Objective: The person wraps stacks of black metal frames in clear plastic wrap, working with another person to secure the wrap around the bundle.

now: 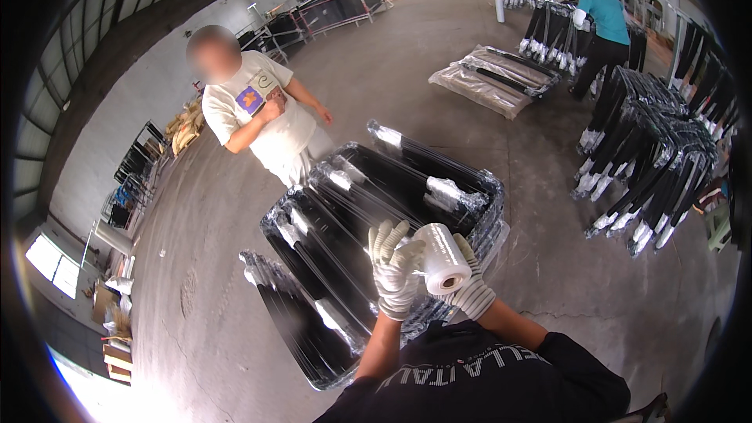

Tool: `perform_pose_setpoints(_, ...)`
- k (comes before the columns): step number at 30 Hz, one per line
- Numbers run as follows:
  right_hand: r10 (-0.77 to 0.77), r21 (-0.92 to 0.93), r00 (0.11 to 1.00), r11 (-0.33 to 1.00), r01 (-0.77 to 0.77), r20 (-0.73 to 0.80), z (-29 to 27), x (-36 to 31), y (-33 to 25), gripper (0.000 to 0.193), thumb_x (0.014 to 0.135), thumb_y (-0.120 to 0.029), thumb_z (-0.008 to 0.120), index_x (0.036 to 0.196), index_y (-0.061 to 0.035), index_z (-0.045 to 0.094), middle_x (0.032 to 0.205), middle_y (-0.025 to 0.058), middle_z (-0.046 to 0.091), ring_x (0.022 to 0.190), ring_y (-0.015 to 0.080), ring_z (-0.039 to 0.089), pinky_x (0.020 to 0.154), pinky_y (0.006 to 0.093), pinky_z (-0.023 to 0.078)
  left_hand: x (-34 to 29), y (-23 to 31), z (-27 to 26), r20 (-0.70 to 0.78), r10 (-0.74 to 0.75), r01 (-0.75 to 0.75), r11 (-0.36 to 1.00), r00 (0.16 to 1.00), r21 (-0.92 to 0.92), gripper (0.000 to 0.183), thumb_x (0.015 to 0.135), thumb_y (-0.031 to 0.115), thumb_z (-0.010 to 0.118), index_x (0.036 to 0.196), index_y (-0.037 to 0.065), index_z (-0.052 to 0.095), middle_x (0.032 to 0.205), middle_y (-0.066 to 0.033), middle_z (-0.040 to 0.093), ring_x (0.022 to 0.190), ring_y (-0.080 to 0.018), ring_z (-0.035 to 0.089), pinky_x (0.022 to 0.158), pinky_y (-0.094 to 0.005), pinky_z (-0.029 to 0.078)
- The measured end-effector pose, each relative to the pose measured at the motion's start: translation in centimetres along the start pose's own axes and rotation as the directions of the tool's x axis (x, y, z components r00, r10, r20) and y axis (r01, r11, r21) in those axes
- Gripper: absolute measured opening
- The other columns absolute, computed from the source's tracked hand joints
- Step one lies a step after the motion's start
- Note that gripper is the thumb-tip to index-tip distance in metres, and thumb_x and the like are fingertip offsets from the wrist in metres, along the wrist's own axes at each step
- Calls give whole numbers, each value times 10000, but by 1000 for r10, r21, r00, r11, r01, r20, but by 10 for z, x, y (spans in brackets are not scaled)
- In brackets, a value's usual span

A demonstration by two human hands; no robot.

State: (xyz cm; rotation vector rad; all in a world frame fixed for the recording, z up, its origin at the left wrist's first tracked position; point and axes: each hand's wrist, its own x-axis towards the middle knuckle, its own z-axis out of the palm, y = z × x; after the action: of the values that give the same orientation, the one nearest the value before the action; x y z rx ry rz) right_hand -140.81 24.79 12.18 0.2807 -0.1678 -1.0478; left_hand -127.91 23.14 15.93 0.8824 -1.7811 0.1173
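Note:
My right hand [473, 294], in a white knit glove, is closed around a roll of clear stretch film [441, 254], partly hidden behind it. The roll's brown core end faces toward me. Just left of the roll my left hand [392, 270], gloved the same way, is raised with its fingers stretched out and apart; whether its thumb touches the film I cannot tell. Below and beyond both hands lies a bundle of black metal frames [368, 188] with long bars, wrapped in clear film in places. Bunched film shows white along the bars.
A person in a white T-shirt [262, 110] stands across the bundle. Further right, a person in a teal shirt [603, 16] bends over wrapped black frames [540, 39]. More wrapped frames [650, 141] stand at right. A flat plastic-covered stack [486, 86] lies on the concrete floor [352, 70].

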Motion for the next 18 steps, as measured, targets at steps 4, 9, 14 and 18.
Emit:
perform_pose_setpoints(4,-4,-17,999,1000,4,34,7,-5,6,366,809,-342,553,1042,-60,567,1047,101,593,952,237,572,857,398,460,0,1,1,-5,-7,7,1000,1000,-28,170,656,134,665,820,156,627,1091,-36,557,1090,-277,475,980,-485,302)
perform_pose_setpoints(9,-32,-39,999,999,34,42,6,-7,8,379,817,-354,541,1051,-58,560,1045,104,590,959,232,567,852,386,464,3,6,-2,26,-9,11,997,1000,-73,116,735,136,645,835,82,625,1085,-95,564,1138,-306,445,1005,-481,261)
perform_pose_setpoints(14,-58,-63,998,996,60,38,2,-7,8,386,819,-357,543,1057,-53,552,1037,104,588,935,226,577,843,369,472,2,5,-1,27,-13,15,997,1000,-75,106,743,143,643,827,81,626,1076,-96,566,1124,-306,453,1006,-479,260)
perform_pose_setpoints(18,-82,-64,996,995,83,22,-2,-5,8,393,818,-356,547,1063,-49,549,1050,103,584,940,228,577,849,370,470,0,3,1,22,-14,16,996,1000,-83,102,755,149,635,832,83,627,1071,-98,568,1119,-304,457,1005,-476,261)
